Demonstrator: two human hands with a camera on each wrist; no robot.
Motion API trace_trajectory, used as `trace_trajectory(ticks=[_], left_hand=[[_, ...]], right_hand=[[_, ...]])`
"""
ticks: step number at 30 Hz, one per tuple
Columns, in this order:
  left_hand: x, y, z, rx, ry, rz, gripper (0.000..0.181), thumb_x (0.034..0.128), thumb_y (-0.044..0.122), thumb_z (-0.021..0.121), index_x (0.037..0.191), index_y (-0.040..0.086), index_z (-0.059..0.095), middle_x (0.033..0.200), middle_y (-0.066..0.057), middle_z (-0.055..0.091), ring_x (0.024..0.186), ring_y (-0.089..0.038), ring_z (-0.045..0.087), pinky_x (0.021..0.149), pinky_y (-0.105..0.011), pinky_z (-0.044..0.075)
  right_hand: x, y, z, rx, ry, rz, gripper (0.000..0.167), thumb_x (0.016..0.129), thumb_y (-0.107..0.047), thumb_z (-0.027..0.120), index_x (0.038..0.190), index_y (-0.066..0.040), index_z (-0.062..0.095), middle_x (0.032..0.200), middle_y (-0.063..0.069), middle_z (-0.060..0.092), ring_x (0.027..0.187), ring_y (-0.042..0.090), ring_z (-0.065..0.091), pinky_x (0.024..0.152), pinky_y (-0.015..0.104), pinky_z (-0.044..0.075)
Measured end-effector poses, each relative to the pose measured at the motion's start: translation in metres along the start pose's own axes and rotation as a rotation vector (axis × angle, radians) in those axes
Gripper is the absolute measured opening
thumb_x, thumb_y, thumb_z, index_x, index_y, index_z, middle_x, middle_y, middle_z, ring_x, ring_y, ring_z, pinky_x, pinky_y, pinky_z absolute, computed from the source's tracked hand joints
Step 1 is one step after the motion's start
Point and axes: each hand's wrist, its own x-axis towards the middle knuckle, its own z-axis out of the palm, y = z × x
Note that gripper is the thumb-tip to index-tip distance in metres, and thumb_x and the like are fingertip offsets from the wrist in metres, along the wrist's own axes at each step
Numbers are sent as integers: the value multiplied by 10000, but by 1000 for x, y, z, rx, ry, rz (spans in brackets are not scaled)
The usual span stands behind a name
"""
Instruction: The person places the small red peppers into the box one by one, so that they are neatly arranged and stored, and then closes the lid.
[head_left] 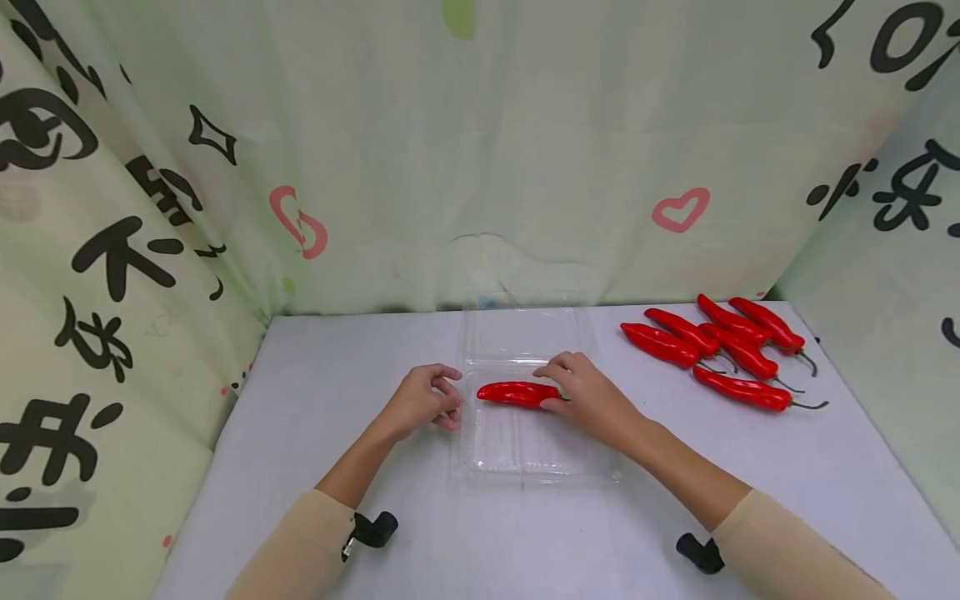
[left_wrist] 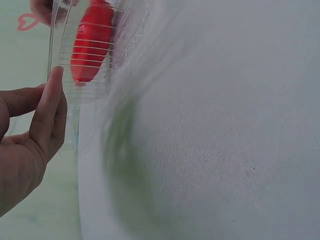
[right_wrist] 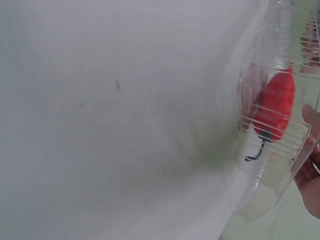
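Observation:
A single red chili pepper point(head_left: 513, 394) lies crosswise in the clear plastic clamshell box point(head_left: 517, 454), its stem showing through the ribbed wall in the right wrist view. My right hand point(head_left: 588, 398) is over the box at the pepper's stem end, thumb and fingers apart around it; no firm grip shows. Beside the box's left rim is my left hand point(head_left: 427, 400), fingers loosely bent and holding nothing. Its fingertips are close to the rim in the left wrist view; whether they touch it I cannot tell.
Several more red chili peppers point(head_left: 742, 387) lie in a group at the right of the white table point(head_left: 360, 517). The box's transparent lid point(head_left: 525, 333) is folded back towards the printed curtain point(head_left: 480, 167), which hangs behind and on both sides.

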Motion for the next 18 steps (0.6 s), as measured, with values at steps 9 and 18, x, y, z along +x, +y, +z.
trace_trajectory(ticks=[9,18], left_hand=[[-1,2,0,18,7,-5,411,946,-7,702,1340,-9,585,931,-137,647,622,-177,694,612,-295,636],[-1,2,0,10,7,-13,413,943,-12,704,1339,-6,587,937,-142,646,636,-184,699,619,-303,639]], right_hand=[[-10,12,-16,55,25,-25,544,817,-204,889,1313,-133,675,1270,90,632,1194,273,592,913,424,630],[-25,31,-30,62,51,7,592,861,-198,851,1389,-106,598,1351,118,591,1266,313,553,1004,525,576]])
